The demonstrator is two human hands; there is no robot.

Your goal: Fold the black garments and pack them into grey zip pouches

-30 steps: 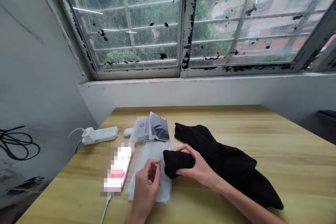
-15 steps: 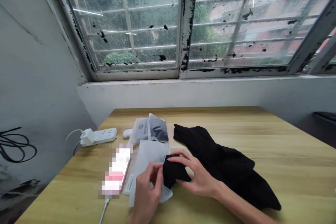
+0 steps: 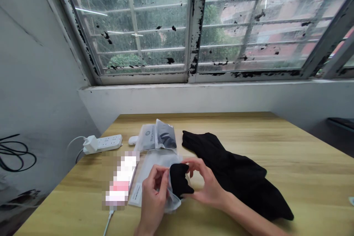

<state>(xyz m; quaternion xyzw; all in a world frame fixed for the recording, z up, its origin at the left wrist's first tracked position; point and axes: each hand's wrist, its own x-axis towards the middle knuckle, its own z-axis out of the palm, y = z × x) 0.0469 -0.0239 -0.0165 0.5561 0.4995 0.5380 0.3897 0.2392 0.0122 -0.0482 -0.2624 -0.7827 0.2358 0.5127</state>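
Your left hand (image 3: 153, 195) pinches the edge of a clear plastic bag (image 3: 155, 164) in a narrow grip, and your right hand (image 3: 208, 186) lightly holds the black cloth (image 3: 179, 180) sitting in its mouth, over the wooden table (image 3: 249, 147), just beside a bigger black garment (image 3: 238, 177)

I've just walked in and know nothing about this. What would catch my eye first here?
The big window, its frame flaking with black patches, fills the top of the view. Below it, on a wooden table, the left hand and right hand hold a small black fabric piece at the opening of a translucent plastic bag. A larger black garment lies to their right.
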